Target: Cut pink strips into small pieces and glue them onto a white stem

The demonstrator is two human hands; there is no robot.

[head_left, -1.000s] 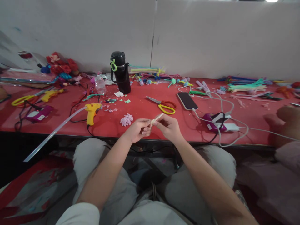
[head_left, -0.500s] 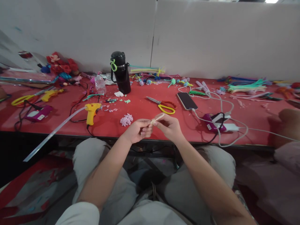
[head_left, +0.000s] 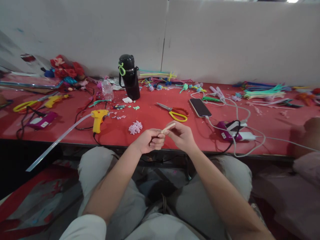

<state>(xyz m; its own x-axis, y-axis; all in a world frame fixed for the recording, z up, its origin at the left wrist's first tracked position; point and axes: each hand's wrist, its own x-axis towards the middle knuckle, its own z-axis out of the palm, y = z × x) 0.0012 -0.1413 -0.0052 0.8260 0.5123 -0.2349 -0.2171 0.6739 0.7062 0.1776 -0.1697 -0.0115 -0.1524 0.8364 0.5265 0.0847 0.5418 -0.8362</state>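
My left hand point(head_left: 150, 140) and my right hand point(head_left: 182, 136) meet over the front edge of the red table point(head_left: 155, 116). Together they pinch a short cream-coloured pipe cleaner piece point(head_left: 168, 127), which pokes out up and to the right between the fingertips. Both hands have their fingers curled closed on it. A small pink fuzzy flower point(head_left: 135, 127) lies on the table just left of my left hand. Yellow-handled scissors point(head_left: 175, 112) lie beyond my hands.
A yellow glue gun point(head_left: 98, 119) with a long glue stick lies at the left. A black bottle point(head_left: 129, 77) stands at the back. A phone point(head_left: 199, 107) on a white cable, a purple glue gun point(head_left: 226, 130) and pipe cleaner bundles point(head_left: 265, 91) lie right. Another person's arm point(head_left: 308, 133) rests at the far right.
My hands stay pinched on the cream piece and have barely shifted. The other person's arm at the far right has drawn back toward the edge.
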